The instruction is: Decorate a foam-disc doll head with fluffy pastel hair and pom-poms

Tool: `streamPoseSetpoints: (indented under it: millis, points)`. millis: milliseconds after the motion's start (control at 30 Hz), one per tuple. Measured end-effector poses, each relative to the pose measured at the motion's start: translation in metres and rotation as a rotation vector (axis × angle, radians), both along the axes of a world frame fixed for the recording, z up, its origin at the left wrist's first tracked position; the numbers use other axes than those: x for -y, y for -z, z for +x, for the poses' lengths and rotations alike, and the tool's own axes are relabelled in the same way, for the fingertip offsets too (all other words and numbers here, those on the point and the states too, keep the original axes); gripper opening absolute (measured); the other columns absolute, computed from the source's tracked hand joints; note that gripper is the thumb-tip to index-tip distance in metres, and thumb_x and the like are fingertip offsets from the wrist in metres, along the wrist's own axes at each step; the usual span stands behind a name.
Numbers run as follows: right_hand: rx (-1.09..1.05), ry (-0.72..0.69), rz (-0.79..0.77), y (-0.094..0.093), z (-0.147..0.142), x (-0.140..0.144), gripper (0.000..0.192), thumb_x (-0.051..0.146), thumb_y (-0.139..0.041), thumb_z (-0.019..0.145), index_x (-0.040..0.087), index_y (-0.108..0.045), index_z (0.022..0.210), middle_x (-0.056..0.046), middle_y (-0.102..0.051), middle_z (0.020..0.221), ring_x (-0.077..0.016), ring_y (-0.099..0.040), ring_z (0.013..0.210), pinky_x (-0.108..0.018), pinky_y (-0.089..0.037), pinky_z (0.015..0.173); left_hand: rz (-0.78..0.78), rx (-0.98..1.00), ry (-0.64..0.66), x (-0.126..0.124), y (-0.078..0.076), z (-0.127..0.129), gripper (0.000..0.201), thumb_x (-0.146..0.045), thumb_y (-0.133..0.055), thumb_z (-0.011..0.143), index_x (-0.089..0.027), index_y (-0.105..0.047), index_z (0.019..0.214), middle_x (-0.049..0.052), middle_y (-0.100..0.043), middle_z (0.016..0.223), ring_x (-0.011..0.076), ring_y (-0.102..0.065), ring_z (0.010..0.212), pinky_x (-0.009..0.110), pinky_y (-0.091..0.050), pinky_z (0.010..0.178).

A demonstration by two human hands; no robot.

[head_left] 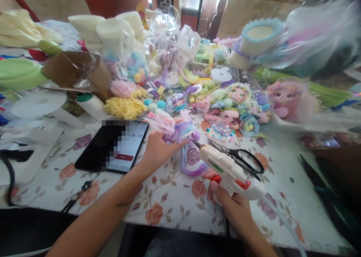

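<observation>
My left hand [156,150] grips a small pastel craft piece [176,128] of purple, pink and blue tulle and ribbon, held just above the floral tablecloth [169,196]. A purple ribbon loop [189,167] trails from it. My right hand [231,204] holds a white hot glue gun [228,170] with a red trigger. Its nozzle points up and left, almost touching the craft piece. Black-handled scissors [242,159] lie just behind the glue gun.
A black phone [113,146] showing a timer lies left of my left hand. Behind is a dense heap of pastel decorations, doll-face ornaments [234,99], yellow and pink pompoms [124,106], a tape roll [221,75], foam rings [259,35] and plastic bags. A brown box [73,70] stands back left.
</observation>
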State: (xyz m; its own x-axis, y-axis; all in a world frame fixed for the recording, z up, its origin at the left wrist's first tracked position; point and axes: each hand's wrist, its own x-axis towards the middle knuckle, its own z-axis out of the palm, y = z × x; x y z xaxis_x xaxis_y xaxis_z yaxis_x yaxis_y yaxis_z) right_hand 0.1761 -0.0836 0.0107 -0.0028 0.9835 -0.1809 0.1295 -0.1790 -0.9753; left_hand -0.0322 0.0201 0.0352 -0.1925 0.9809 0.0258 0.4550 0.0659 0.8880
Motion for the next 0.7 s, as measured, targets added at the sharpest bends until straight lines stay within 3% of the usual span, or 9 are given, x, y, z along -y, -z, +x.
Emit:
streamPoseSetpoints:
  millis: [100, 200, 300, 500, 700]
  points:
    - [0.075, -0.003, -0.022, -0.0041, -0.0004, 0.0021, 0.036, 0.054, -0.058, 0.09, 0.022, -0.074, 0.084, -0.001, -0.064, 0.062, -0.0159, -0.055, 0.058, -0.029, -0.05, 0.061, 0.003, -0.073, 0.016, 0.002, 0.0005, 0.0029, 0.035, -0.04, -0.083, 0.058, -0.019, -0.056, 0.051, -0.002, -0.056, 0.051, 0.0167, -0.056, 0.06, 0.027, -0.046, 0.058]
    - [0.106, -0.017, -0.014, -0.0087, -0.0034, 0.0007, 0.039, 0.056, -0.058, 0.089, 0.023, -0.074, 0.075, 0.0, -0.06, 0.058, -0.0148, -0.052, 0.054, -0.028, -0.05, 0.058, 0.006, -0.105, 0.001, 0.0023, 0.0034, 0.0042, 0.034, -0.04, -0.083, 0.06, -0.02, -0.057, 0.052, -0.002, -0.055, 0.05, 0.0181, -0.059, 0.061, 0.027, -0.048, 0.057]
    - [0.099, -0.031, 0.012, -0.0105, -0.0068, -0.0018, 0.041, 0.056, -0.059, 0.089, 0.023, -0.072, 0.068, 0.0, -0.06, 0.057, -0.0146, -0.053, 0.053, -0.027, -0.051, 0.058, 0.023, -0.119, -0.001, 0.0019, 0.0072, 0.0037, 0.03, -0.042, -0.082, 0.063, -0.021, -0.061, 0.056, -0.001, -0.06, 0.053, 0.0228, -0.065, 0.071, 0.031, -0.053, 0.065]
    - [0.126, -0.04, 0.03, -0.0092, -0.0091, -0.0043, 0.044, 0.057, -0.058, 0.09, 0.023, -0.07, 0.065, -0.001, -0.064, 0.061, -0.0158, -0.057, 0.056, -0.027, -0.051, 0.057, 0.106, -0.074, 0.073, 0.0043, 0.0081, 0.0042, 0.025, -0.033, -0.08, 0.066, -0.019, -0.075, 0.085, 0.004, -0.077, 0.089, 0.0267, -0.071, 0.095, 0.035, -0.055, 0.088]
    - [0.189, -0.069, 0.039, -0.0096, -0.0069, -0.0047, 0.046, 0.058, -0.054, 0.091, 0.023, -0.069, 0.066, 0.0, -0.062, 0.06, -0.0153, -0.056, 0.056, -0.027, -0.051, 0.058, 0.052, -0.028, 0.077, 0.0061, 0.0037, 0.0071, 0.021, -0.029, -0.081, 0.063, -0.02, -0.075, 0.08, 0.004, -0.079, 0.096, 0.0278, -0.071, 0.1, 0.034, -0.054, 0.093]
